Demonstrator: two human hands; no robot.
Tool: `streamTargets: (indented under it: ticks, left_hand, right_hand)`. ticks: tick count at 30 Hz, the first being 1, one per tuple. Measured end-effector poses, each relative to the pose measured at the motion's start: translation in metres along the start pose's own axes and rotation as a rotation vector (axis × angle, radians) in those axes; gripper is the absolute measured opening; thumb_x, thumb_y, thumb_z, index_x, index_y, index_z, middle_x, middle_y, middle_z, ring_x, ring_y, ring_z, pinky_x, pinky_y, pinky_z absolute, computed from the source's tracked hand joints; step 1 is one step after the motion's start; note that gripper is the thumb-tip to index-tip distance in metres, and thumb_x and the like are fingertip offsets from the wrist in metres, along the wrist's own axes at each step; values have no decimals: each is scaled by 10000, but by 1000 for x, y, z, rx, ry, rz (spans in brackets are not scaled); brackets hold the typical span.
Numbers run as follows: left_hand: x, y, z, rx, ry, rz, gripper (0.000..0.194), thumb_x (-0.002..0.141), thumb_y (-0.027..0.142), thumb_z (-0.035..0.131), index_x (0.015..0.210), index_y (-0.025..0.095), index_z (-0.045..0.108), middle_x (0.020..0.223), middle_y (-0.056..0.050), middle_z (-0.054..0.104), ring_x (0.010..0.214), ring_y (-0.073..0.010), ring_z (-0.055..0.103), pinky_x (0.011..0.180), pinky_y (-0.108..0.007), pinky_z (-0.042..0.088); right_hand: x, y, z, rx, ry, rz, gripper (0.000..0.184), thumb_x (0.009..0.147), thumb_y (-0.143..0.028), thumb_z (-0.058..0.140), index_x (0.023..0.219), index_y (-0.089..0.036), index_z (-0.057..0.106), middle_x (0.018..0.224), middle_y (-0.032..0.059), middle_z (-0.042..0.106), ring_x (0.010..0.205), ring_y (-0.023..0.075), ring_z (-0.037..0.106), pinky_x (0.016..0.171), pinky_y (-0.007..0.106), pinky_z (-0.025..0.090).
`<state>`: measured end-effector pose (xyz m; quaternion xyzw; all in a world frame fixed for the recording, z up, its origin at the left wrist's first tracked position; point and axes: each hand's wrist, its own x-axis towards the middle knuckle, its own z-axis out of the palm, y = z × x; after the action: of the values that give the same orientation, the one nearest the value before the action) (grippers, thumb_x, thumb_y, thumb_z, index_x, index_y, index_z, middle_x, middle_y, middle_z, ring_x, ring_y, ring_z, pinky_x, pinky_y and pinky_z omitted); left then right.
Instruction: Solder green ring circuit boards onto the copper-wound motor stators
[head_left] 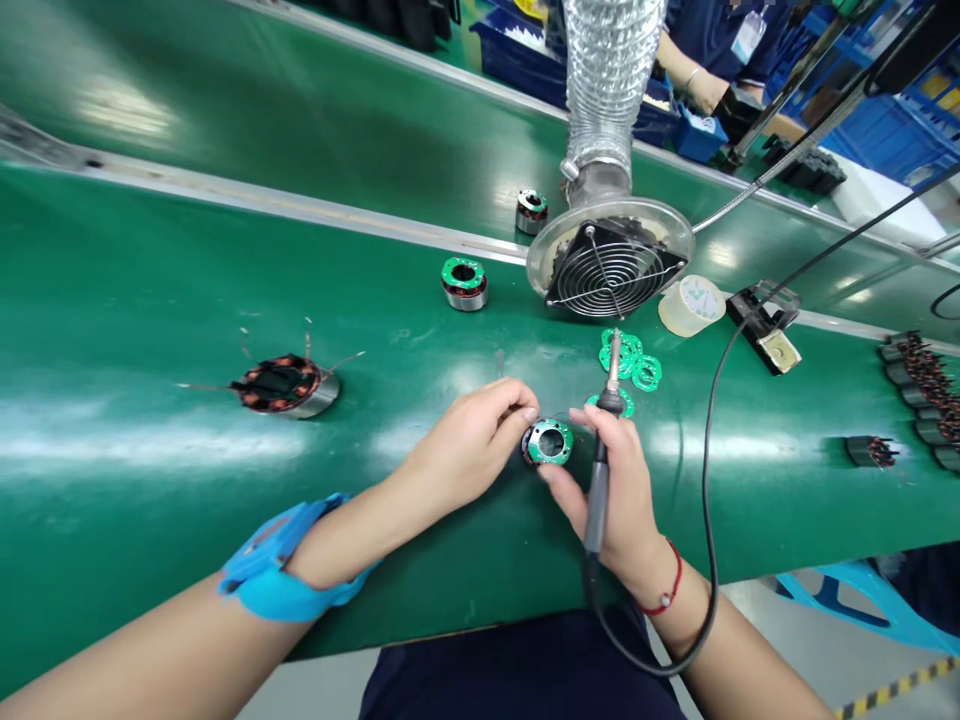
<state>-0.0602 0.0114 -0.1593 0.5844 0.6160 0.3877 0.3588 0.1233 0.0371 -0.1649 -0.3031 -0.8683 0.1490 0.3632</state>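
Observation:
A small round stator with a green ring board on top (pixel 550 443) rests on the green bench (pixel 150 460). My left hand (pixel 469 445) pinches its left side, fingers curled together. My right hand (pixel 619 490) touches its right side with the fingertips and also holds a soldering iron (pixel 604 440) upright along the palm, tip pointing away from me. The iron's black cord (pixel 709 520) loops off the bench edge. A blue wrist strap (pixel 289 575) wraps my left forearm.
A wound stator with loose wires (pixel 287 385) lies at left. Two more stators with green boards (pixel 465 283) (pixel 532 211) sit farther back. Loose green ring boards (pixel 630 358), a tape roll (pixel 690 304), a fume-extractor fan (pixel 609 262), an iron stand (pixel 765 322). Several stators (pixel 926 400) at right. Another person's hands (pixel 705 90) beyond.

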Motion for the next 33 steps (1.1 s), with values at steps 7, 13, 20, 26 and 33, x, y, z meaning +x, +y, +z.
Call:
streamTargets:
  ticks: [7, 13, 20, 26, 33]
  left_hand:
    - [1, -6, -1, 150, 13, 127, 227, 943, 265, 371, 810, 155, 518, 803, -39, 558, 760, -161, 512, 701, -293, 380]
    - [3, -13, -12, 188, -118, 188, 237, 953, 263, 360, 828, 149, 526, 814, -45, 549, 753, -157, 506, 692, -285, 386]
    - [4, -18, -14, 215, -107, 256, 227, 968, 234, 360, 827, 147, 516, 819, -40, 539, 755, -147, 507, 692, -268, 386]
    - [1, -15, -12, 280, -79, 259, 236, 975, 242, 359, 837, 150, 527, 820, -42, 538, 759, -160, 507, 694, -281, 382]
    - [1, -14, -11, 317, -42, 268, 232, 979, 242, 374, 824, 148, 521, 800, -36, 527, 740, -157, 501, 678, -281, 375]
  right_hand:
    - [0, 0, 13, -52, -93, 11, 537, 913, -265, 591, 1391, -190, 357, 1194, 146, 591, 1078, 263, 594, 890, 447, 536]
    - [9, 9, 1, 177, -199, -17, 530, 883, -150, 574, 1375, -193, 382, 1286, 128, 584, 1205, 235, 563, 997, 433, 494]
    - [-4, 14, -10, 269, 61, -23, 506, 928, -125, 537, 1415, -239, 460, 1019, 49, 706, 888, 170, 679, 814, 346, 539]
    - [-16, 15, -15, 397, 206, 13, 251, 949, -283, 535, 1179, -220, 612, 714, 11, 626, 575, 147, 617, 635, 327, 534]
    - [-6, 8, -17, 327, 122, 18, 178, 960, -292, 505, 1081, -202, 600, 839, 41, 682, 519, 122, 618, 555, 284, 541]
